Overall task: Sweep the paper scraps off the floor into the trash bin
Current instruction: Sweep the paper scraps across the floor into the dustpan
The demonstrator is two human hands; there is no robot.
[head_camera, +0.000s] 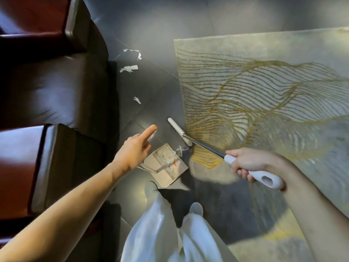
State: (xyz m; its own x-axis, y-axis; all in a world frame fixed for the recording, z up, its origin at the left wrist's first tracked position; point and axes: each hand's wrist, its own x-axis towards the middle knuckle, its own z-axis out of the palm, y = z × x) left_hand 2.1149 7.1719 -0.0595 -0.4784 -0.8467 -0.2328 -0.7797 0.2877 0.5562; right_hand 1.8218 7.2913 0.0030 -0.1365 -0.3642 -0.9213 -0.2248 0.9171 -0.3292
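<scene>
Grey floor (151, 35) beneath flat, outstretched left hand (135, 148)

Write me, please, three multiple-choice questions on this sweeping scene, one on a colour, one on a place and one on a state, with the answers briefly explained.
1. What colour are the wavy lines on the rug?
A. gold
B. red
C. blue

2. Where does the dustpan lie?
A. on the rug
B. on the dark floor
C. on a table

3. What is the right hand doing?
A. hanging open
B. gripping the white broom handle
C. holding a cup

Answers:
1 A, as the lines show gold on the pale rug.
2 B, as it sits on dark tile, off the rug's edge.
3 B, as its fingers curl round the handle.
</scene>
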